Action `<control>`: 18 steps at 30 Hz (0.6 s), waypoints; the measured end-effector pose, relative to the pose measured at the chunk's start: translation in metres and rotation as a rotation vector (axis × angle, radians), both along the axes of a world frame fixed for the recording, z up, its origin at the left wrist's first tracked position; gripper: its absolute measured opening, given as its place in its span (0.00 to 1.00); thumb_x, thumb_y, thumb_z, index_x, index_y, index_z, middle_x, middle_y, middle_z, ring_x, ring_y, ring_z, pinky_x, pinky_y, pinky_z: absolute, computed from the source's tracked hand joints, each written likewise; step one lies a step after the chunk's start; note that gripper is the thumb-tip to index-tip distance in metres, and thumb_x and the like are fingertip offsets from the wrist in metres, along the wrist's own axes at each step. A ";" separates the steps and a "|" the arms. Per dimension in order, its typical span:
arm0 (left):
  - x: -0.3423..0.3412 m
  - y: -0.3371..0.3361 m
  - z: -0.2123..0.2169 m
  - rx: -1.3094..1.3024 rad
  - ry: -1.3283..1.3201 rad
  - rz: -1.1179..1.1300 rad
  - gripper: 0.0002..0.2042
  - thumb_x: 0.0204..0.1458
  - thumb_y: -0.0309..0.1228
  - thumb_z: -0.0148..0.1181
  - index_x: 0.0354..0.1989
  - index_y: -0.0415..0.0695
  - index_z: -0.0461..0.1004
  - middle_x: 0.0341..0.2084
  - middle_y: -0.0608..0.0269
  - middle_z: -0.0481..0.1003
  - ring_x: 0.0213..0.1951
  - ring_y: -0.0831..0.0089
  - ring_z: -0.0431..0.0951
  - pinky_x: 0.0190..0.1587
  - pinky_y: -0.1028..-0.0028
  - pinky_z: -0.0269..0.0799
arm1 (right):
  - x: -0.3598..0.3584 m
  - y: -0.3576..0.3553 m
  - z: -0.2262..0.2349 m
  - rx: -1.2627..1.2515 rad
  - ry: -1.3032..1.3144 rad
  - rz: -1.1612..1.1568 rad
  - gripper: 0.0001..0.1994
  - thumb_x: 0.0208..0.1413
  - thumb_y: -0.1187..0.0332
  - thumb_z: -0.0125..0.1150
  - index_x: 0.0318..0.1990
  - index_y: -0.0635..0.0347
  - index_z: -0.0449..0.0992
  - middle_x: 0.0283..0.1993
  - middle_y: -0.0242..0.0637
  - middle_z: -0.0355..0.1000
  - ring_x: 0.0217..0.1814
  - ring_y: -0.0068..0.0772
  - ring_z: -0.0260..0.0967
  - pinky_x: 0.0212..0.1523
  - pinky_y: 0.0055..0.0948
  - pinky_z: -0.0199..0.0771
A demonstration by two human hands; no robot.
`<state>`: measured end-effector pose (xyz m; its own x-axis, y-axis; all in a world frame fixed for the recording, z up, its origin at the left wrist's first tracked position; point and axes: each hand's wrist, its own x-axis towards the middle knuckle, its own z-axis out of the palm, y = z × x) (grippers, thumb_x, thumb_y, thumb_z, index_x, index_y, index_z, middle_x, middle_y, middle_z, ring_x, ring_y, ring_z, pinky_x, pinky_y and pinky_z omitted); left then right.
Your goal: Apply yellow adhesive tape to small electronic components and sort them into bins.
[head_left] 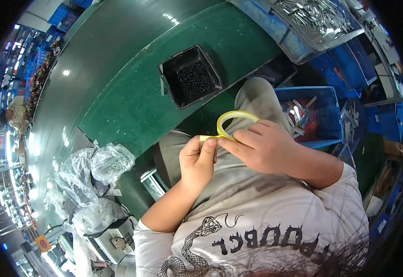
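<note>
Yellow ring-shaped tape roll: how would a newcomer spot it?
Find the green workbench. Just off its near edge, the left hand and right hand hold the yellow tape roll; its open round hoop differs from the square black plastic bin nearby.

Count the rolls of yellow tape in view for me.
1: a yellow tape roll, held in the right grip, its strip pinched by the left grip. Others may be hidden.

Part of the yellow tape roll (pixel 219 123) is obscured by the right hand (pixel 268 147), small dark pieces (pixel 194 79) in the black bin (pixel 167 76) are too fine to identify, and the distant co-worker (pixel 18 114) appears indistinct.
</note>
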<state>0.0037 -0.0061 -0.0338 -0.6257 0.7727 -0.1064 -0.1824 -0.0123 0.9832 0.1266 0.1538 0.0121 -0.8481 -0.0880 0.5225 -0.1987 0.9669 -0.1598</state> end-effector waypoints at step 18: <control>-0.108 0.060 0.030 -0.102 0.309 0.348 0.14 0.60 0.33 0.58 0.24 0.38 0.74 0.16 0.68 0.71 0.21 0.84 0.67 0.25 0.79 0.62 | -0.134 0.037 0.027 0.370 -0.199 -0.010 0.13 0.52 0.67 0.54 0.44 0.60 0.77 0.30 0.34 0.72 0.27 0.33 0.74 0.28 0.32 0.74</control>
<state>-0.1046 0.0537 -0.0042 -0.8601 0.5065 0.0609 0.1162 0.0782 0.9901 -0.0075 0.1908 0.0387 -0.9310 -0.2299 0.2836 -0.1890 0.9681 0.1645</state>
